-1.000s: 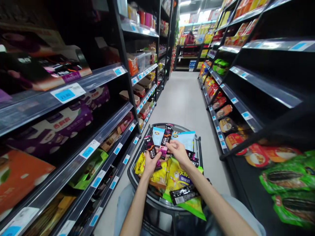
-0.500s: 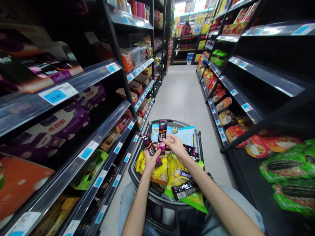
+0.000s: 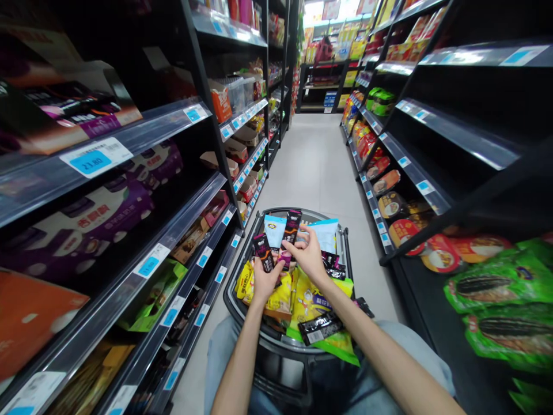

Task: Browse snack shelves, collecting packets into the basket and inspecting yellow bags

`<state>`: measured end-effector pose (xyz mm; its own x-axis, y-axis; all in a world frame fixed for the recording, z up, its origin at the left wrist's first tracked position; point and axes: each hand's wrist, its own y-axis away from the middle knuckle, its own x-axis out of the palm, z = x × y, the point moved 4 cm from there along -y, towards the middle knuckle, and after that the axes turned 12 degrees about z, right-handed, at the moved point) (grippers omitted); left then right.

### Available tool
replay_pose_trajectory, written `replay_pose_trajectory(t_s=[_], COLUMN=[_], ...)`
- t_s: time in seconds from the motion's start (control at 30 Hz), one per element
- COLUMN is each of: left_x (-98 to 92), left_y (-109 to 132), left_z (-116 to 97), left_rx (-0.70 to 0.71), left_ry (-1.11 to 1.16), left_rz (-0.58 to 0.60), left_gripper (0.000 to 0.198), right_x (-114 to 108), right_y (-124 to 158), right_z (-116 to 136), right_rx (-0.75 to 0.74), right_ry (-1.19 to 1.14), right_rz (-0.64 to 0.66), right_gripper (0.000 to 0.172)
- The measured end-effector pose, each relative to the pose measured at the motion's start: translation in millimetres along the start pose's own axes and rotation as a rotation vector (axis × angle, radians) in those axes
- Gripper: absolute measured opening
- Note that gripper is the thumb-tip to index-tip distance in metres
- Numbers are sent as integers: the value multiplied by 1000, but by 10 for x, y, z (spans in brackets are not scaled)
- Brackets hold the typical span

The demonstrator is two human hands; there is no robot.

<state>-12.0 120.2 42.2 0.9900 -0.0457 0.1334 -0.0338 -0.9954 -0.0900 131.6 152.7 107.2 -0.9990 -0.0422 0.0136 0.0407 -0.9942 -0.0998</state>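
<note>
Dark sachets (image 3: 292,223) are being held just above a black basket (image 3: 276,344), one in each hand. The left hand (image 3: 265,281) is grasping its sachet by the lower end, its fingers closing around a packet that is tilting leftward. Its thumb is reaching toward the bottom of the other sachet; whether it is touching, I cannot tell. The right hand (image 3: 311,253) is pinching that second sachet between its fingers, its top leaning slightly right. Yellow packs (image 3: 276,300) are lying beneath the left hand, a black packet (image 3: 319,328) is resting across a yellow-green bag (image 3: 307,300), and light blue packs (image 3: 327,230) are standing at the basket's far end.
</note>
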Motion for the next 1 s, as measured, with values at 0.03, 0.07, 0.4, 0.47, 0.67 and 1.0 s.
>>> replay_pose_trajectory(t_s=[0.03,0.07,0.4,0.47,0.67,1.0], left_x=[-9,-14,94,81,72,22], left_y=[14,30,160,153,235,214], left_z=[-12,-29,-160,-142,-109,-102], left_rx=[42,95,456,453,393,-14], left_ry=[-135,-269,-476,-416,-353,-103], left_rz=[-27,-52,179,192,83,-135], left_gripper=[37,33,31,27,27,52], right_x=[-1,4,2,5,103,-134], right_y=[14,24,-62,-62,35,-170], right_z=[31,54,112,125,145,-285], right_rx=[-43,-67,201,247,328,235], right_ry=[72,124,-549,-571,-519,-43], right_rz=[-26,-35,130,154,244,151], right_gripper=[76,75,46,48,41,60])
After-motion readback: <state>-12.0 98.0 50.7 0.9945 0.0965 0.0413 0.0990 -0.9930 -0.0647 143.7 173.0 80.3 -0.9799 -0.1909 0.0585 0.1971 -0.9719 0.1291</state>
